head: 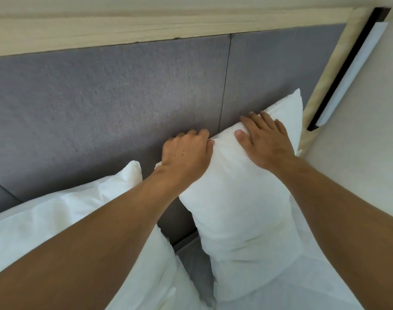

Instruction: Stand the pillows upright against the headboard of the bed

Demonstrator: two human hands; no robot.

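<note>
White pillow (240, 209) standing on end against the grey padded headboard (101, 104), its upper edge held from both sides — the left hand (186, 153) curled over the top left corner with fingers closed on the fabric, the right hand (265, 139) laid flat with fingers spread across the top edge, pressing rather than clamping. Left of and below the left grip, a second white pillow (68, 215) leans on the same headboard, apart from the held one by a narrow gap. Above both grips runs the pale wooden frame (124, 25) — to the right of the right grip, a cream wall (370, 130); white bed linen (303, 285) lies beneath the pillow's base.
</note>
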